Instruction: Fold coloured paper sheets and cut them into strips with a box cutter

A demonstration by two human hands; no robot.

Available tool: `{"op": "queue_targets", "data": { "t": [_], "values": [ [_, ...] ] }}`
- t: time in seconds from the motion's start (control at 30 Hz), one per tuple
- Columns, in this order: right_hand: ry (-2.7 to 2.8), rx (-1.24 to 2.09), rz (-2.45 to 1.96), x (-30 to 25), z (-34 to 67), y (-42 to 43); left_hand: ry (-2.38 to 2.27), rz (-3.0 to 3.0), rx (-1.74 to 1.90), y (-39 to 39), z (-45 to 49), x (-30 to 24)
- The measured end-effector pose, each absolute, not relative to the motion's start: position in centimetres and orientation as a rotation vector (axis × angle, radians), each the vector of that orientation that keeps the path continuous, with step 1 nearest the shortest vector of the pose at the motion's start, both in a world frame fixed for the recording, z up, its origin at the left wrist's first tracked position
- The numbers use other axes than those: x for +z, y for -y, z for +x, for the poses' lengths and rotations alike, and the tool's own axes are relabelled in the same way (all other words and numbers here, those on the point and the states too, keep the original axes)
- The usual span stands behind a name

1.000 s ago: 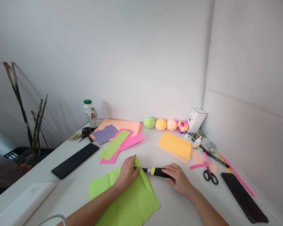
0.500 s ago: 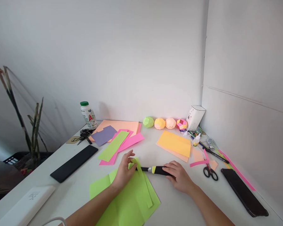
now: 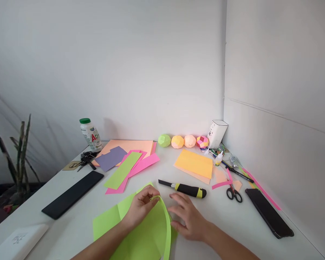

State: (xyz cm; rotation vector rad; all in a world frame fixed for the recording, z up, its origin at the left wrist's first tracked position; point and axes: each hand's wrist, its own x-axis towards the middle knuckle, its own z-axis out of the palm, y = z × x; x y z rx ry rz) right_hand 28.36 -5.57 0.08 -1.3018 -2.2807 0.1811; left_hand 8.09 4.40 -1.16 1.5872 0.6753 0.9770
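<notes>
My left hand [image 3: 144, 204] pinches the top end of a narrow green paper strip [image 3: 168, 225], which bows down toward me over a large creased sheet of green paper [image 3: 141, 234]. My right hand [image 3: 188, 216] is beside the strip with its fingers apart, holding nothing; whether its fingertips touch the strip I cannot tell. Just beyond the right hand lies a utility knife [image 3: 188, 189] with a black and yellow handle, its dark blade pointing left. Part of the green sheet is hidden under my left forearm.
Left are a power bank [image 3: 18, 240], a black slab [image 3: 73, 195], keys [image 3: 88, 159] and a bottle [image 3: 91, 135]. Coloured papers [image 3: 124, 171] and yellow sheets [image 3: 195, 164] lie ahead, faceted paper balls [image 3: 164, 141] behind. Scissors [image 3: 234, 194], glue [image 3: 219, 159] and a phone [image 3: 269, 213] are right.
My right hand has let go of the utility knife, which now lies farther back, and has moved left toward the strip. My left hand has lifted the strip's end. The view has shifted right.
</notes>
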Motion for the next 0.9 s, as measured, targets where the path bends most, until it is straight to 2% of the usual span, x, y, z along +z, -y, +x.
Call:
{"op": "queue_targets", "data": {
  "t": [0.23, 0.5, 0.57, 0.7, 0.9],
  "values": [
    [2.115, 0.486, -1.188, 0.0, 28.0, 6.0, -0.625, 1.520, 0.983, -4.0, 8.4, -0.5],
    [2.217, 0.431, -1.064, -0.1, 27.6, 5.7, -0.700, 1.499, 0.954, -4.2, 8.5, -0.7],
    [2.180, 0.330, -1.126, 0.0, 28.0, 5.4, -0.719, 1.565, 0.950, -4.2, 8.4, -0.6],
    [1.848, -0.079, -1.471, 0.5, 32.1, 4.1, -0.981, 1.904, 0.937, -4.7, 7.8, -0.9],
    [1.314, -0.341, -1.908, 0.6, 42.5, 2.8, -1.272, 2.370, 0.664, -5.7, 7.1, -2.0]
  ]
}}
